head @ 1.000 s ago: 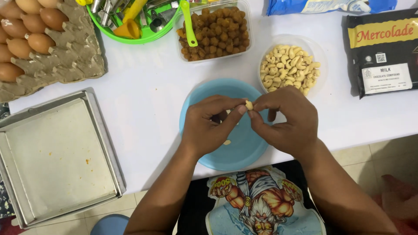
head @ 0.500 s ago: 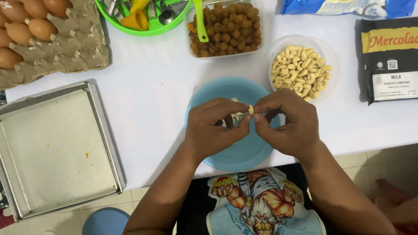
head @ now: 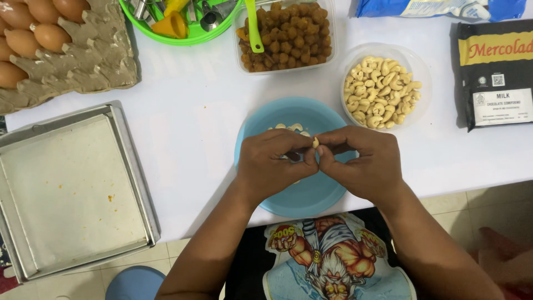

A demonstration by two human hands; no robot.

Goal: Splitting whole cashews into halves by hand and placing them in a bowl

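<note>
My left hand (head: 272,161) and my right hand (head: 363,161) meet over a light blue plate (head: 311,197) near the table's front edge. Together the fingertips of both hands pinch one pale cashew nut (head: 315,143). A few cashew pieces (head: 288,128) lie on the plate's far side, partly hidden by my fingers. Just beyond my right hand stands a clear round tub of whole cashews (head: 380,91).
A square metal baking tray (head: 72,189) sits at the left. A cardboard egg tray with brown eggs (head: 50,39) is at the far left. Behind are a green bowl of small utensils (head: 177,19), a clear tub of brown balls (head: 288,33), a black packet (head: 494,69) and a blue packet (head: 438,8).
Both hands have stayed over the plate, working the cashew between the fingertips. The view has shifted slightly, so the table things sit a little higher in frame.
</note>
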